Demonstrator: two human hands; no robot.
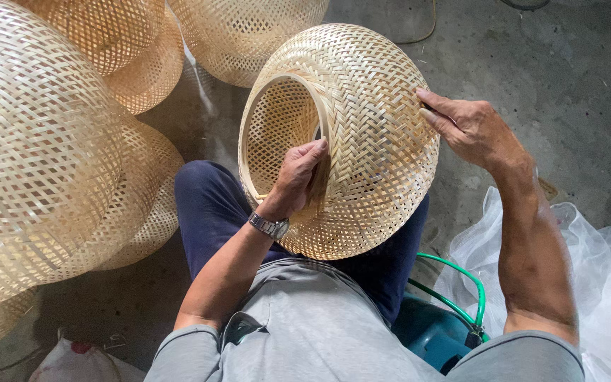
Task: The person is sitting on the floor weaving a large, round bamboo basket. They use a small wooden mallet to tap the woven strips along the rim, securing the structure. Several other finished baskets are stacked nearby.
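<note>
- Both hands are on one woven bamboo basket (348, 134) that rests on the person's lap, over dark blue trousers (210, 205).
- Left hand (298, 177), with a metal wristwatch (270, 226) on its wrist, curls over the basket's round rim (263, 106); the thumb lies outside and the fingers seem to press the weave just beside the opening, closed on the rim rather than spread. This looks like the steadying grip.
- Right hand (472, 127) lies on the far side of the dome with fingers extended and close together, the tips pressing into the weave; I cannot tell whether they pinch a strip.
- Held between the two hands this way, the basket is tipped on its side, its opening facing left, probably so the outer wall faces the person.
- Its body is a pale, straw-coloured dome with a tight diagonal weave outside, an open lattice visible through the mouth and a smooth band at the rim.
- Similar finished baskets (37, 155) are stacked on the left, on the concrete floor (567, 71).
- At the right lie white netting (602, 262), a green hose (461, 283) and a blue seat (429, 332).
</note>
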